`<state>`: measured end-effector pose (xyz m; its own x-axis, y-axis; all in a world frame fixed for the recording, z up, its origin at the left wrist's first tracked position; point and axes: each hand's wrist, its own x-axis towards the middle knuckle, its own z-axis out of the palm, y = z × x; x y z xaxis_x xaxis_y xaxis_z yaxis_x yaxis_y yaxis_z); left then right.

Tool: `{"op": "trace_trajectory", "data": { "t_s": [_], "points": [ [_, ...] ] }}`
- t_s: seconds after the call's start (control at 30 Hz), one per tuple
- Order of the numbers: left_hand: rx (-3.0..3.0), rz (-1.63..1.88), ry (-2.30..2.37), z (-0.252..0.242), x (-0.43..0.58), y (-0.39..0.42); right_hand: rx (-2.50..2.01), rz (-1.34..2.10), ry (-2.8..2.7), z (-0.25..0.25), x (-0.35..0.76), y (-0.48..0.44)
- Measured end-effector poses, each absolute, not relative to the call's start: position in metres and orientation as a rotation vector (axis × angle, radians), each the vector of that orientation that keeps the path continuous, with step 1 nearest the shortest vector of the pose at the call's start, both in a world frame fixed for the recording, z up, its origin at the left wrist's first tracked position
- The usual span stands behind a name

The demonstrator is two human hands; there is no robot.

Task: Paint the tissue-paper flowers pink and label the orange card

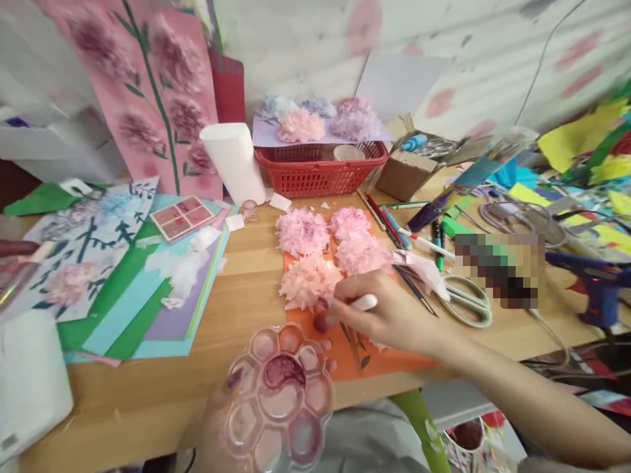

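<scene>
My left hand holds a clear flower-shaped paint palette with dark pink paint in its middle well, close to the table's front edge. My right hand is closed round a white-handled brush, its tip at the lower pink tissue flower. Several pink tissue flowers lie on an orange sheet with painted stems and leaves.
A red basket with a card of pastel flowers stands at the back, a white roll left of it. Coloured paper sheets and a blush palette lie left. Scissors, pens and a blue glue gun lie right.
</scene>
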<state>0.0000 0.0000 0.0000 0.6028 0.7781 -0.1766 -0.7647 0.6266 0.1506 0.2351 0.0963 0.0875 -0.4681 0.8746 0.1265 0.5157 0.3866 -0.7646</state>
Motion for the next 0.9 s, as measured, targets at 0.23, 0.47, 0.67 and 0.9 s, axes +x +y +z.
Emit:
{"op": "trace_trajectory", "data": {
  "t_s": [0.23, 0.47, 0.67, 0.9],
  "points": [
    [0.055, 0.914, 0.191, 0.005, 0.003, 0.002, -1.244, 0.975, -2.076, 0.089, 0.234, 0.102],
    [0.018, 0.812, 0.227, 0.003, -0.003, 0.001, -1.159, 0.967, -2.158, 0.087, 0.236, 0.094],
    [0.122, 0.73, 0.315, 0.004, -0.007, 0.007, -1.126, 0.538, -2.374, 0.08, 0.241, 0.079],
    [0.22, 0.78, 0.401, 0.005, 0.002, 0.023, -0.975, 0.218, -2.455, 0.064, 0.244, 0.071]
  ]
}}
